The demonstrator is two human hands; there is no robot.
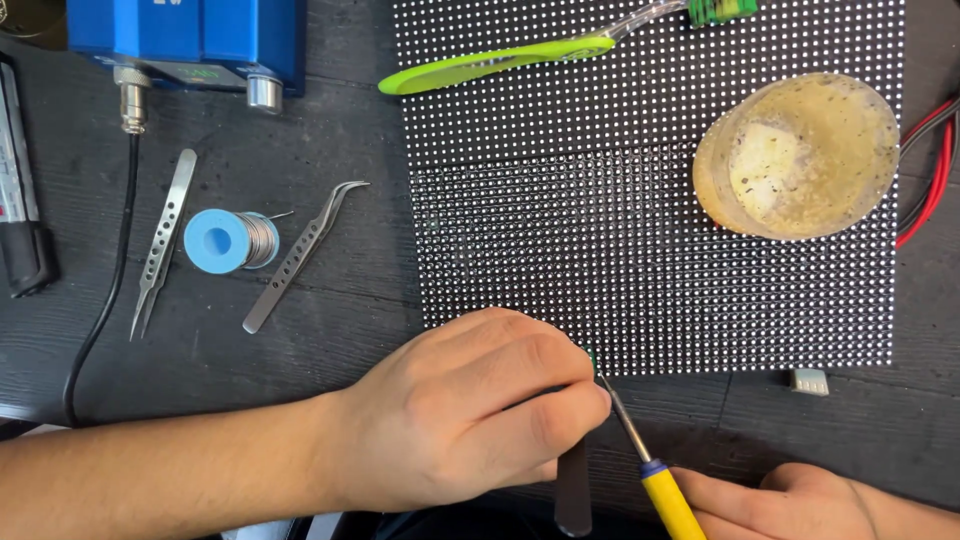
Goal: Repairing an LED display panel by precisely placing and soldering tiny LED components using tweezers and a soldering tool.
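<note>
We are looking down at a dark wooden bench where a black LED matrix panel [650,200] is lying flat, its dots running in even rows. Our left hand [470,410] is resting at the panel's near edge, fingers clenched around a dark, flat tool [573,490] whose lower end is poking out below the palm; its working end is hidden under the fingers, so we cannot tell exactly what it is. Our right hand [800,500] is coming in from the lower right, grasping the yellow handle of a soldering iron [655,470]. The iron's thin metal tip is angling up and left, meeting the panel's near edge just beside the left fingertips.

On the panel's far right, a round translucent tub of yellowish flux [800,155] is sitting, and a green-handled brush [520,60] is lying across the far edge. Left of the panel, a curved pair of tweezers [300,255], a blue spool of solder wire [232,240] and a straight pair of tweezers [160,240] are lying side by side. A blue soldering station [190,40] is standing at the far left, with a black cable [105,300] trailing from it toward us. Red and black wires [930,170] are curving at the right edge, and a small white connector [810,381] is lying just off the panel's near corner.
</note>
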